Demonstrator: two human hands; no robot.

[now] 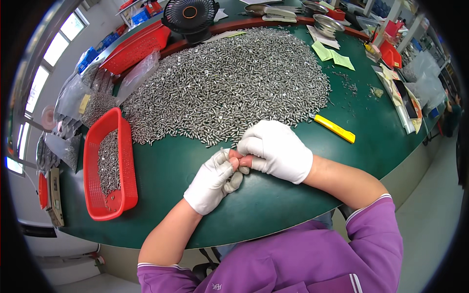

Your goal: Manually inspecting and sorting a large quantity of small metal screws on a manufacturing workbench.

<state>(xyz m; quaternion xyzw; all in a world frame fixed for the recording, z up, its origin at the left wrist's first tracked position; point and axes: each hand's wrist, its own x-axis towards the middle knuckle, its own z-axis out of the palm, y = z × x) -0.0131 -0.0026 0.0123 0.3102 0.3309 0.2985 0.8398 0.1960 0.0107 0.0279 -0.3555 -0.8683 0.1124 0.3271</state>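
Note:
My left hand (216,179) and my right hand (273,152) wear white gloves with some bare fingertips. They meet over the green table (264,205), at the near edge of a wide pile of small metal screw-like pieces (229,83). The bare fingertips of both hands are pinched together and touch. Whatever sits between them is too small or hidden to name. The fingers of my left hand curl under, and those of my right hand bend over from above.
At the left stands a red plastic basket (128,188) part-filled with the same pieces. A yellow utility knife (334,128) lies right of the pile. Behind are a black fan (189,14), another red basket (139,49), green paper (333,55) and a metal bowl (328,24).

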